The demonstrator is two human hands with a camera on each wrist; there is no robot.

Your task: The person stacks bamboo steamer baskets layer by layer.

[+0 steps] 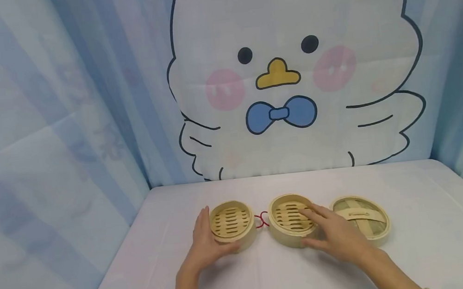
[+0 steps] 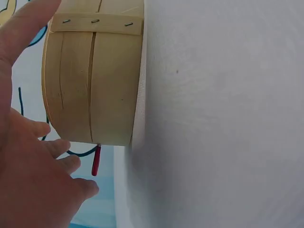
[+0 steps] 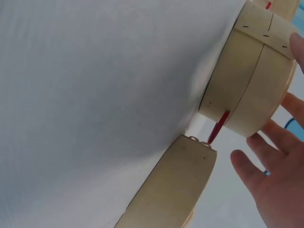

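Two small round bamboo steamer baskets with slatted bottoms stand side by side, a left steamer basket (image 1: 247,243) and a middle steamer basket (image 1: 284,238). A woven bamboo steamer lid (image 1: 368,216) is to their right. My left hand (image 1: 204,245) is at the left basket, fingers along its far left side and thumb by its front wall. In the left wrist view those fingers (image 2: 71,164) are spread and loose. Over the middle basket's right rim reaches my right hand (image 1: 340,232), thumb near the front wall; the right wrist view shows its fingers (image 3: 266,149) extended and spread.
Red cord (image 1: 261,219) links the two baskets, and another red cord (image 3: 218,127) joins the middle basket to the lid. All stand on a white-covered table (image 1: 143,274). Behind hangs a blue curtain (image 1: 152,101) printed with a white cartoon bird.
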